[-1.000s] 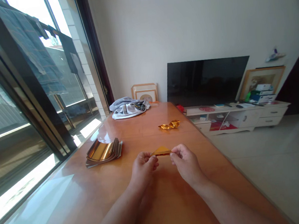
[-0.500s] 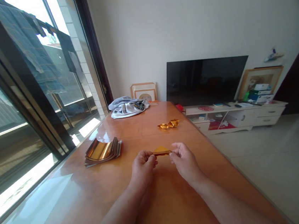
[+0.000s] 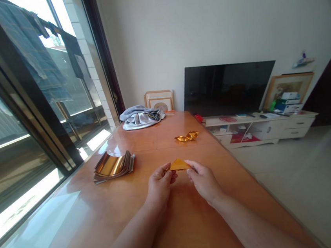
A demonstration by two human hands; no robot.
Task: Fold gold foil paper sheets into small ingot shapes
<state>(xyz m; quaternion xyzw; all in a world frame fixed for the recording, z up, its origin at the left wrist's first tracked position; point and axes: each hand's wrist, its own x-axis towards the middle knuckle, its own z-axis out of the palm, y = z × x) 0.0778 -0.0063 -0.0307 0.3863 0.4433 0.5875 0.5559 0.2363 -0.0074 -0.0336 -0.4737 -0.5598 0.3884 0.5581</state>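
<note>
Stack of gold foil sheets on the wooden table, ahead and left of the left hand. Left hand and right hand close together, not touching each other, each pinching one lower corner of a folded gold foil triangle, held between them just above the table, tip up. Step seen: pinching the folded piece. Two folded gold pieces lie farther ahead of the hands. More of the triangle shows than in the earlier frame
</note>
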